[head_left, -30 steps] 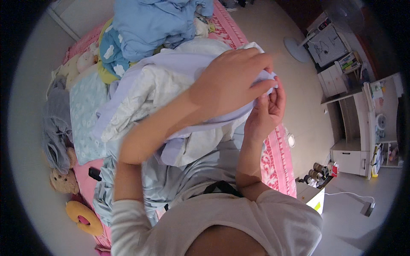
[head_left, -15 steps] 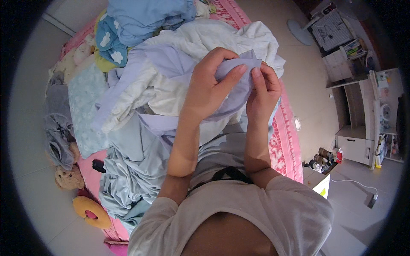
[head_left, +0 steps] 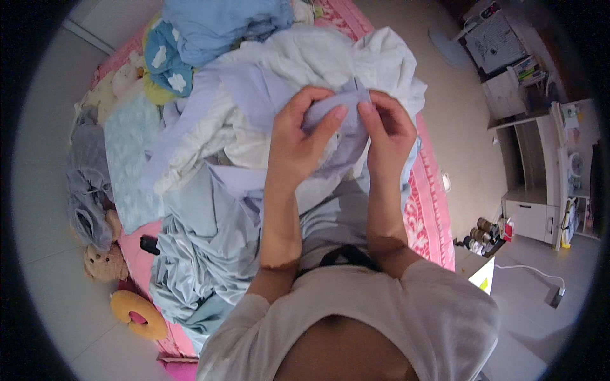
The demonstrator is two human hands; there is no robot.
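Both our forearms rise from the lower edge, elbows bent, and meet above the pile of laundry on the bed [head_left: 424, 209]. Our left hand [head_left: 298, 136] curls in from the left, thumb and fingers closed in a pinching grip on the lilac garment [head_left: 346, 105]. Our right hand [head_left: 387, 130] faces it just beside, fingers bent down and closed on the same fold, so the cloth is bunched between the two hands. The lilac garment lies on top of a white sheet [head_left: 330, 57], with pale blue satin fabric [head_left: 190, 254] below it near our lap. A teddy bear [head_left: 105, 263] sits at the left edge of the bed.
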